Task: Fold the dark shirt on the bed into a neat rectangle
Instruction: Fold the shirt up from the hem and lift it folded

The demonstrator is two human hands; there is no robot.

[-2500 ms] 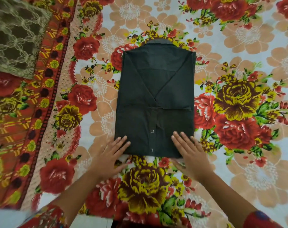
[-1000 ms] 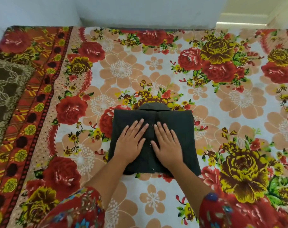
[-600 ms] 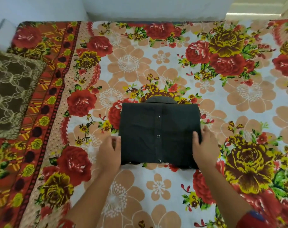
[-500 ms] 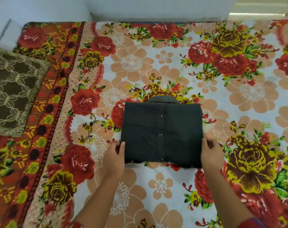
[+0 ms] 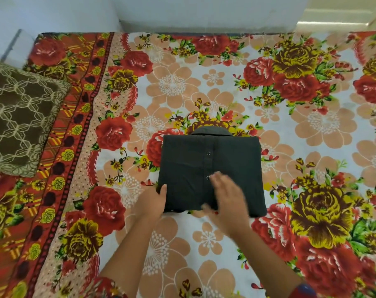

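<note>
The dark shirt (image 5: 221,160) lies on the floral bed sheet (image 5: 204,87) as a squarish folded packet, button placket up, with the collar poking out at its far edge. My left hand (image 5: 153,201) is at the packet's near left corner, thumb on top of the cloth and fingers at the edge. My right hand (image 5: 227,198) is blurred, flat and palm down over the near middle of the shirt, fingers spread, holding nothing.
A brown patterned cushion (image 5: 19,125) rests at the left side of the bed. A pale wall (image 5: 182,11) runs along the bed's far edge. The sheet's red patterned border (image 5: 60,168) runs down the left.
My right hand has left the shirt's right edge and moved left onto the top of the packet. My left hand stays at the near left corner. The shirt has not shifted.
</note>
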